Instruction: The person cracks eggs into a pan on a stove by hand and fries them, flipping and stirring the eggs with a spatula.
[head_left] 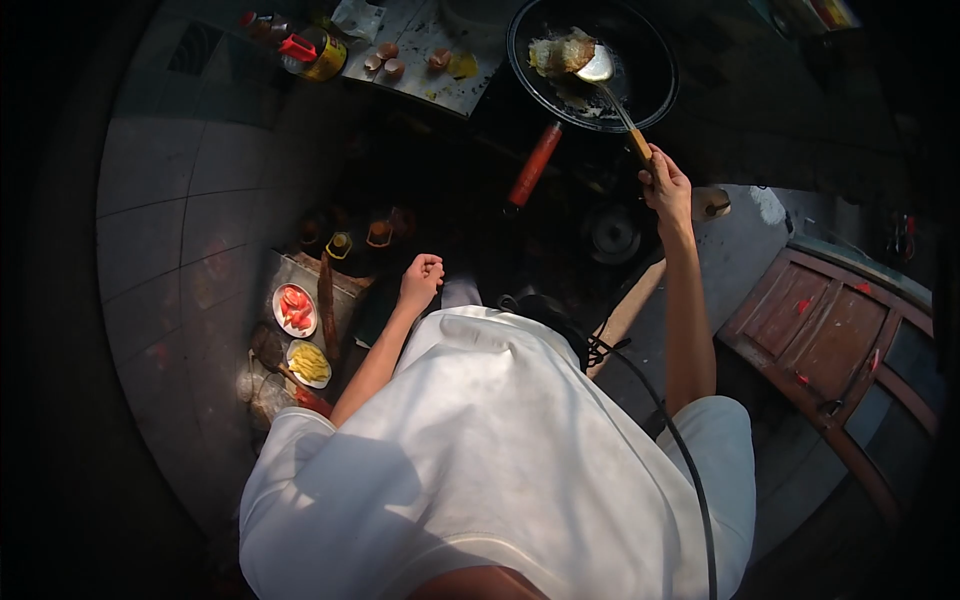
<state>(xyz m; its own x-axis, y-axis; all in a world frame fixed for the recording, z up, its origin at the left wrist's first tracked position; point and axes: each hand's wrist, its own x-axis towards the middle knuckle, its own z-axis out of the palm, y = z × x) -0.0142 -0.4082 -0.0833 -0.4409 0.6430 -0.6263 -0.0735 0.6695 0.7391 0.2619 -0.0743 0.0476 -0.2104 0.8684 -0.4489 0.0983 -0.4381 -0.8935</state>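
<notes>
White shirt (490, 440) nearest, the egg (562, 55) looks ragged, browned.

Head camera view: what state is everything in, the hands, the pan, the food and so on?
Right hand: closed around the spatula's handle.
Left hand: fingers curled, no object visible in it.
Spatula: held, blade in the pan.
Pan: uncovered, food inside.
Food in the pan: yellowish, partly browned.
Eggshells: broken, lying on the counter.
Red food: in pieces, on a dish.
Yellow food: in pieces, on a dish.
</notes>
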